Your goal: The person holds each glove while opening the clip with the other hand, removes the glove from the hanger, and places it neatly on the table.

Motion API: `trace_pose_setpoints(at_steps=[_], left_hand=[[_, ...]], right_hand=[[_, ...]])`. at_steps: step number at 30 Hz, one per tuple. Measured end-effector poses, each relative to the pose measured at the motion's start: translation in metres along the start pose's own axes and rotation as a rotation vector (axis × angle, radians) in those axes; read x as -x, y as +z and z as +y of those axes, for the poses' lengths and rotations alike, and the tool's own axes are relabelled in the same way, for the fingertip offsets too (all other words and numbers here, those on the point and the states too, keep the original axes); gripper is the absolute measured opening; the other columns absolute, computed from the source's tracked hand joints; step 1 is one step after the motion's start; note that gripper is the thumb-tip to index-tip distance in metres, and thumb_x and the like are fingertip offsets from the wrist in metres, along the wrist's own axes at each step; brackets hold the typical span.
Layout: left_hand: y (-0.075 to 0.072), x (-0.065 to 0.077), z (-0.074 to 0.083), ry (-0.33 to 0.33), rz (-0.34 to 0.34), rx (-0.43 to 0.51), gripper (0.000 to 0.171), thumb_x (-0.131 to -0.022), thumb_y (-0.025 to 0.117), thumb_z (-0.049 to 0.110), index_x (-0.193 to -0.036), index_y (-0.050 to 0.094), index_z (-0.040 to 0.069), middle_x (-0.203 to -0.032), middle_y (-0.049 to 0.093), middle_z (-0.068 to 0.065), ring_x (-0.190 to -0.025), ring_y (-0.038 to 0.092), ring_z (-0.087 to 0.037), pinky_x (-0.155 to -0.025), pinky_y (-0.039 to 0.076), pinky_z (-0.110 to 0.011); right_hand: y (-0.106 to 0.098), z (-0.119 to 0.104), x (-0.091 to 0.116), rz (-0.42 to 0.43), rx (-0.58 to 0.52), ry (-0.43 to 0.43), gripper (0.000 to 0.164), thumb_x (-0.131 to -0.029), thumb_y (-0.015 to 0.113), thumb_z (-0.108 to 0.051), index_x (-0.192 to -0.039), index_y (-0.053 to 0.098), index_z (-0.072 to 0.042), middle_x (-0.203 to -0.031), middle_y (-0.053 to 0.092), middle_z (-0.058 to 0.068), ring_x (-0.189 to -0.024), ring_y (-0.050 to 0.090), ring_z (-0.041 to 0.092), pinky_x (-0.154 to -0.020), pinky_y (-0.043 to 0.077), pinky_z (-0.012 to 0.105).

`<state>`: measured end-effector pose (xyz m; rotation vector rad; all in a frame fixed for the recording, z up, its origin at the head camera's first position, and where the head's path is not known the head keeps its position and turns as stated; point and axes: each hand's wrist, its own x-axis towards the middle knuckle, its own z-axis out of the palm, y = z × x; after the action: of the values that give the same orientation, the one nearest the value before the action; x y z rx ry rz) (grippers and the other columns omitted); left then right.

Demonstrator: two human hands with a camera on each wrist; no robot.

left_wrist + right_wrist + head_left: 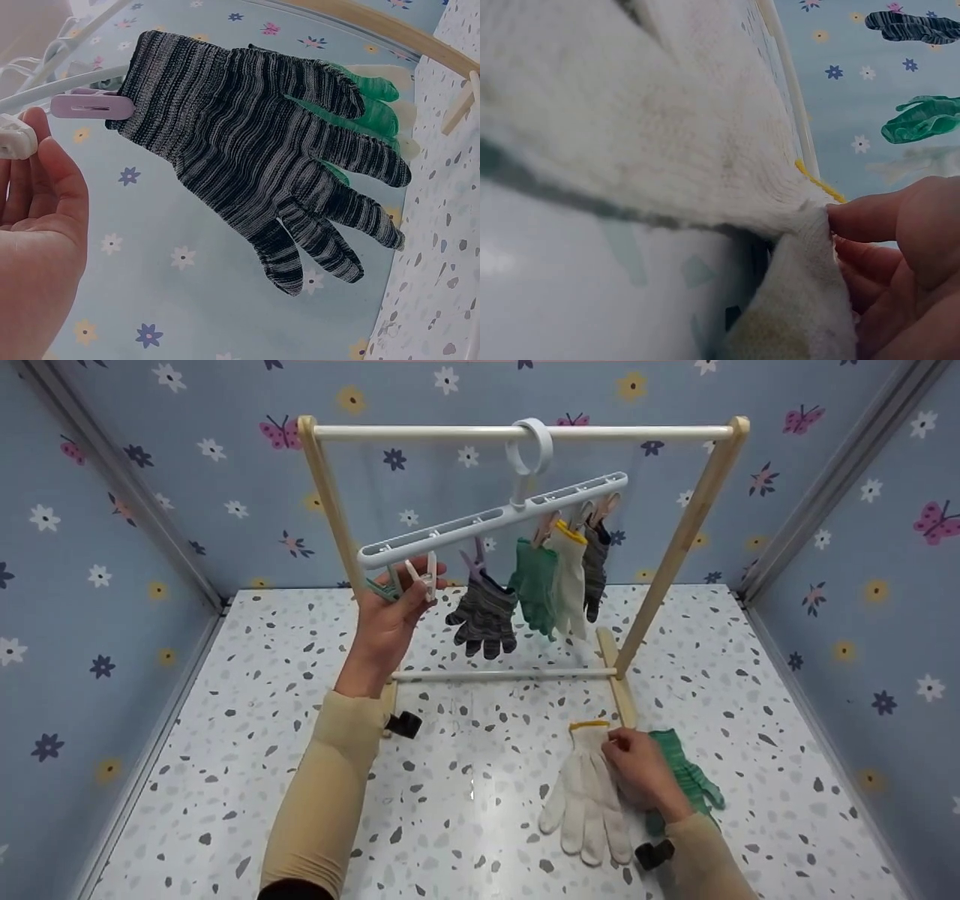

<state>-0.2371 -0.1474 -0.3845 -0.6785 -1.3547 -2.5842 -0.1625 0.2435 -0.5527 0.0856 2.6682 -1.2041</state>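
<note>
My left hand (386, 619) grips a white clothespin (429, 579) below the left end of a white clip hanger (450, 534). A green clothespin (384, 586) hangs beside that hand. Near the speckled surface, my right hand (641, 769) pinches the cuff edge of a white knit glove (589, 802) with a yellow rim. A green glove (686, 772) lies partly hidden under the right wrist. From the hanger, a purple clothespin (94, 106) holds a grey-black striped glove (255, 135). Farther right hang a green glove (535, 585), a white glove (571, 577) and a dark striped glove (596, 566).
The hanger's ring (530, 446) loops over the white top bar (420, 433) of a wooden rack. The rack's right post (682, 544) slants down to a foot (619, 682), behind the white glove. Flowered walls (105, 607) enclose the speckled surface (450, 810).
</note>
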Motion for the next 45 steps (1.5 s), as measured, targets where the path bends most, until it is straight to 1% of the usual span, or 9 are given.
trace_pose_setpoints(at_steps=[5,10,13,18,24,31,35,40,45], left_hand=[[0.000,0.001,0.000,-0.002,0.009,0.005,0.032,-0.087,0.078,0.016,-0.115,0.067,0.004,-0.113,0.067,-0.019,-0.100,0.065,-0.025,-0.082,0.049,-0.032],[0.000,0.000,-0.001,0.015,-0.016,0.007,0.028,-0.089,0.075,0.015,-0.114,0.068,0.005,-0.112,0.067,-0.018,-0.099,0.064,-0.025,-0.081,0.048,-0.033],[-0.001,0.001,-0.001,0.020,-0.034,-0.009,0.028,-0.090,0.074,0.016,-0.115,0.068,0.005,-0.112,0.066,-0.017,-0.099,0.063,-0.025,-0.081,0.047,-0.033],[-0.002,0.003,0.000,0.012,-0.031,-0.025,0.032,-0.091,0.073,0.017,-0.120,0.066,0.005,-0.116,0.066,-0.019,-0.101,0.064,-0.028,-0.084,0.048,-0.034],[-0.003,0.002,0.000,0.016,-0.029,-0.027,0.033,-0.092,0.073,0.016,-0.121,0.066,0.004,-0.116,0.067,-0.017,-0.100,0.065,-0.026,-0.084,0.049,-0.033],[-0.003,0.000,0.000,0.010,-0.009,-0.025,0.035,-0.090,0.075,0.015,-0.120,0.065,0.004,-0.116,0.066,-0.019,-0.100,0.065,-0.028,-0.083,0.050,-0.032],[-0.004,-0.001,0.000,0.013,0.012,-0.038,0.035,-0.089,0.076,0.014,-0.120,0.064,0.004,-0.115,0.067,-0.019,-0.098,0.065,-0.026,-0.081,0.049,-0.032],[-0.004,-0.001,0.000,0.004,0.033,-0.065,0.035,-0.090,0.076,0.014,-0.122,0.065,0.007,-0.115,0.069,-0.015,-0.099,0.065,-0.024,-0.082,0.049,-0.031],[-0.005,-0.001,-0.001,-0.007,0.044,-0.062,0.029,-0.092,0.072,0.007,-0.120,0.066,0.009,-0.115,0.069,-0.014,-0.100,0.064,-0.025,-0.083,0.048,-0.032]], right_hand=[[0.000,-0.001,0.000,-0.020,-0.021,0.027,0.030,-0.098,0.060,-0.015,-0.124,0.064,0.000,-0.103,0.064,0.009,-0.091,0.056,0.022,-0.080,0.046,0.040],[-0.003,0.000,-0.001,-0.011,-0.014,0.037,0.030,-0.097,0.061,-0.016,-0.123,0.065,-0.001,-0.103,0.065,0.009,-0.091,0.057,0.022,-0.081,0.047,0.040],[-0.005,0.001,-0.002,0.023,0.007,0.017,0.027,-0.097,0.061,-0.016,-0.119,0.068,-0.002,-0.101,0.066,0.009,-0.089,0.058,0.022,-0.080,0.047,0.039],[-0.011,0.000,-0.003,0.074,0.028,-0.005,0.022,-0.099,0.059,-0.016,-0.113,0.070,-0.003,-0.096,0.067,0.007,-0.084,0.059,0.020,-0.076,0.047,0.036],[-0.015,-0.003,-0.002,0.055,-0.030,0.023,0.023,-0.101,0.057,-0.016,-0.114,0.068,-0.001,-0.094,0.067,0.008,-0.082,0.061,0.020,-0.068,0.048,0.032],[-0.019,-0.010,-0.002,0.019,-0.042,0.043,0.025,-0.102,0.056,-0.020,-0.118,0.067,-0.003,-0.100,0.067,0.008,-0.086,0.061,0.021,-0.069,0.048,0.032],[-0.021,-0.018,-0.001,0.019,-0.024,0.018,0.027,-0.102,0.056,-0.021,-0.120,0.066,-0.005,-0.102,0.068,0.008,-0.087,0.061,0.021,-0.071,0.049,0.033],[-0.023,-0.028,0.001,0.057,-0.015,-0.056,0.025,-0.102,0.057,-0.019,-0.117,0.068,-0.003,-0.098,0.070,0.008,-0.089,0.064,0.022,-0.076,0.049,0.034],[-0.024,-0.042,0.005,0.085,-0.007,-0.099,0.023,-0.101,0.058,-0.018,-0.113,0.069,-0.002,-0.095,0.071,0.006,-0.087,0.065,0.020,-0.073,0.049,0.034]])
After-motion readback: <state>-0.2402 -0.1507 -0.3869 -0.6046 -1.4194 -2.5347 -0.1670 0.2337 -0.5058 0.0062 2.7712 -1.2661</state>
